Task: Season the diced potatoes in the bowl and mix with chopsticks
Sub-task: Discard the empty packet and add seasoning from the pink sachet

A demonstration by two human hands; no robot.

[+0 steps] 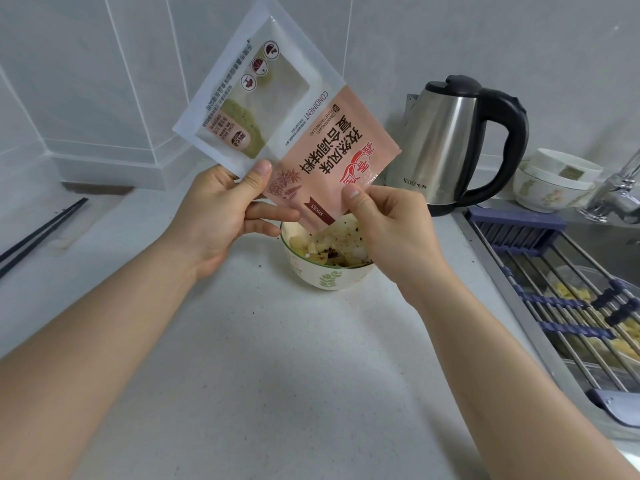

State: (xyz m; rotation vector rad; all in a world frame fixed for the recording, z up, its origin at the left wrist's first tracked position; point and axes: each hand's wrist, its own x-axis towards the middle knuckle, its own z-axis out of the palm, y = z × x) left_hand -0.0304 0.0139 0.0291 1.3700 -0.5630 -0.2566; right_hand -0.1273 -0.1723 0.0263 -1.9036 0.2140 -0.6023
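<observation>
A pink and white seasoning packet [311, 147] is held upside down over a white bowl [323, 278] with green leaf prints. My left hand [221, 209] pinches the packet's left edge with the thumb on top. On the right, my right hand [384, 230] grips its lower corner just above the bowl. Diced potatoes [332, 245] in the bowl carry dark flecks of spice, and my right hand hides part of them. A pair of black chopsticks [41, 233] lies on the counter at the far left, away from both hands.
A steel electric kettle [450, 147] with a black handle stands behind the bowl on the right. Stacked white bowls [550, 188] and a tap [620, 192] sit by the sink, which a roll-up drying rack [568, 303] covers. Tiled wall runs behind the pale counter [277, 375].
</observation>
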